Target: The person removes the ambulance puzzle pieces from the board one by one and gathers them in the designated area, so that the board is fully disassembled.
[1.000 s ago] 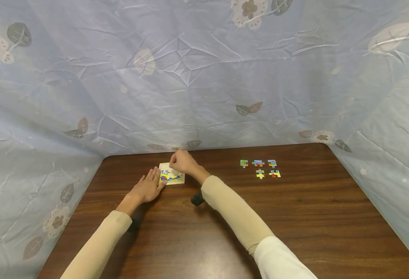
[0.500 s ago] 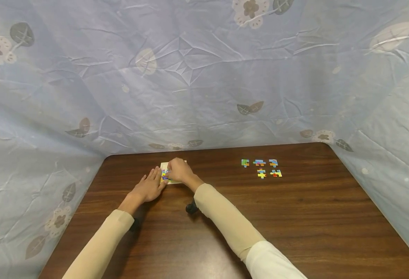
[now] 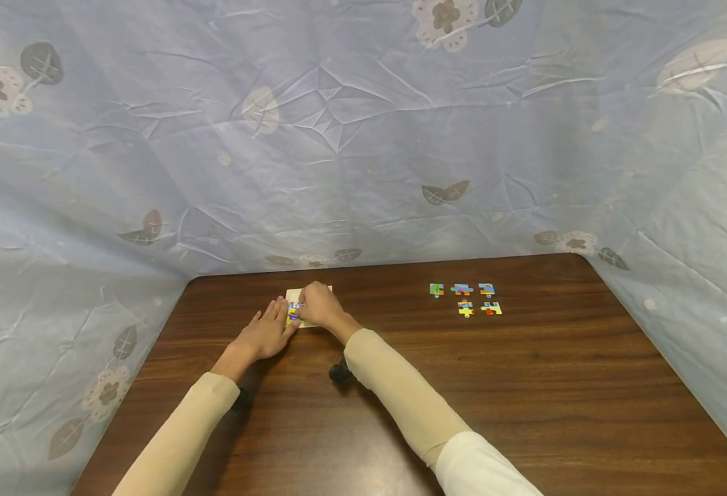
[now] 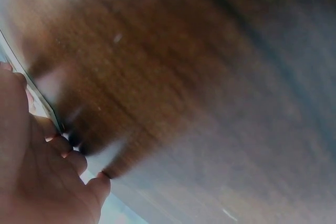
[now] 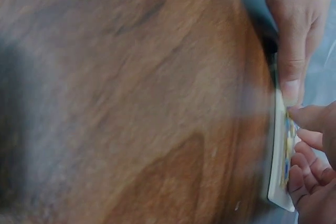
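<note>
A small jigsaw puzzle board (image 3: 293,295) with a pale rim and a colourful picture lies at the table's back left. My left hand (image 3: 263,335) rests flat with straight fingers at its left edge, the thumb over the lower left corner. Over the board's right and middle part is my right hand (image 3: 321,305), its thumb and fingertips down at the picture (image 5: 287,150). In the right wrist view the other fingers of that hand are curled, and its thumb meets the tip of the left thumb (image 5: 290,92). Whether the right fingertips pinch a piece is hidden.
Several loose puzzle pieces (image 3: 462,289) lie in two rows on the brown wooden table (image 3: 524,386), right of the board. A patterned cloth (image 3: 388,227) hangs behind the table and along both sides. A black wrist-worn device (image 3: 340,372) hangs below the right sleeve.
My right hand has come down and slightly nearer onto the board, covering more of its picture. The left hand stays in place, and the loose pieces have not moved.
</note>
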